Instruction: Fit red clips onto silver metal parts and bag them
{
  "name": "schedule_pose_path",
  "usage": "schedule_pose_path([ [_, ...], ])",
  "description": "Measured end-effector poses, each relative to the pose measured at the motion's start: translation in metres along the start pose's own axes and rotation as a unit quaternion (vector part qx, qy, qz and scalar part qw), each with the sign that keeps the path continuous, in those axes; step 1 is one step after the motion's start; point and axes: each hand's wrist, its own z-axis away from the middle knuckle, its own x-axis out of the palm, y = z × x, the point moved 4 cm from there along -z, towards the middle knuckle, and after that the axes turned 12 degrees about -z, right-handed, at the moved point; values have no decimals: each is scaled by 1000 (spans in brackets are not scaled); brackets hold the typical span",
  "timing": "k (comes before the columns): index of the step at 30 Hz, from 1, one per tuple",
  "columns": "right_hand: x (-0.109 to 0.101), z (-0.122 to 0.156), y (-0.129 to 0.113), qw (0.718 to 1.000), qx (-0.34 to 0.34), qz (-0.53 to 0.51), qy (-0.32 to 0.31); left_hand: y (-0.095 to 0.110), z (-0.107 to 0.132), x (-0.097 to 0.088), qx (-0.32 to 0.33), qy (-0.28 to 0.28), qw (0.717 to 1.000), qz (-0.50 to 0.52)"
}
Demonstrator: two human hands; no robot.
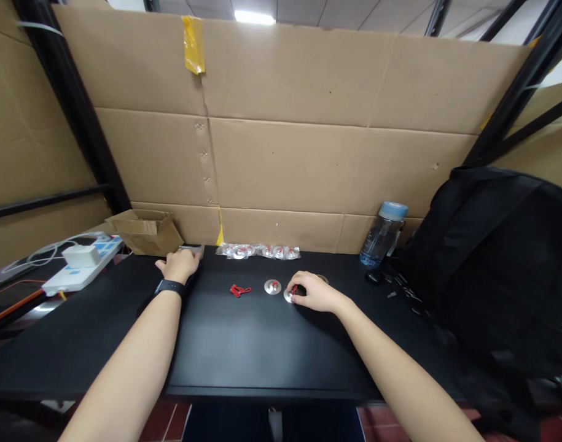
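My right hand (315,292) is closed, its fingertips pinching a small silver finger cymbal (287,296) with a red cord at its middle. Just left of it, a second finger cymbal (272,286) lies flat, red at its centre. Farther left is a small tangle of red cord (241,291). My left hand (180,266) is at the back left, its little finger sticking out and the other fingers closed at the edge of a clear plastic bag (197,250). Part of a round object (323,279) shows behind my right hand.
Several bagged cymbals (242,251) line the back of the black table (262,362). An open cardboard box (147,233) and a white power strip (83,270) stand left. A water bottle (382,236), keys (398,285) and a black backpack (502,264) are right.
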Motion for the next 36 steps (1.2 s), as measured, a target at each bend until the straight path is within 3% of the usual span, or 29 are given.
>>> schedule_pose_path([
  [5,-2,1,-2,1000,-1,-5,6,-1,4,-5,-17,-6,1000,-2],
  [13,0,0,-3,1000,11,3,11,-4,17,-40,-79,88,993,6],
  [16,2,0,1,1000,15,10,18,-7,23,-59,-82,140,987,19],
  [20,2,1,4,999,25,27,32,1,42,-88,-70,259,960,75],
  [22,1,1,3,999,28,27,29,18,55,-98,-23,305,945,115],
  [24,-1,2,2,999,31,27,28,45,69,-100,44,312,938,149],
  [28,-3,2,-1,999,34,30,28,118,105,-86,226,265,924,156],
  [31,-2,2,-1,999,32,26,26,168,133,-67,362,229,894,133],
  [33,-2,2,0,999,35,23,23,189,147,-55,432,202,871,118],
  [36,-2,2,0,999,40,27,11,197,158,-49,487,175,849,109],
])
